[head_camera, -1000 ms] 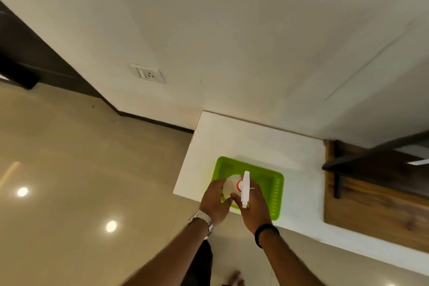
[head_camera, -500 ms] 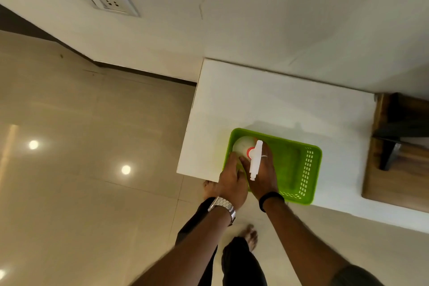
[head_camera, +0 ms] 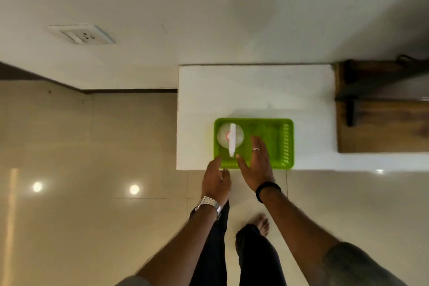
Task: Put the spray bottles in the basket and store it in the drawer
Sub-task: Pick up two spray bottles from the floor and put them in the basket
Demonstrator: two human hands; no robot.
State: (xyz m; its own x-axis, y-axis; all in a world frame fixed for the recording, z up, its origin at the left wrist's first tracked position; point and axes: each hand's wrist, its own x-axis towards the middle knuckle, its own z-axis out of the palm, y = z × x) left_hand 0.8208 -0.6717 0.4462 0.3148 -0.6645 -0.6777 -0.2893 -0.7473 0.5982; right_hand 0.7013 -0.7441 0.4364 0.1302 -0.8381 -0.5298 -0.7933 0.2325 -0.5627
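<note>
So far, one white plastic spray bottle (head_camera: 230, 138) stands upright in the left end of the bright green plastic basket (head_camera: 276, 139), which sits near the front edge of the flat white cabinet top (head_camera: 255, 90). The left hand (head_camera: 216, 180) is loosely curled just beside the basket's front rim, holding nothing. The right hand (head_camera: 256, 165) is spread flat and empty over the basket. No other spray bottle shows. No drawer shows either, so storing the basket is probably still to do.
</note>
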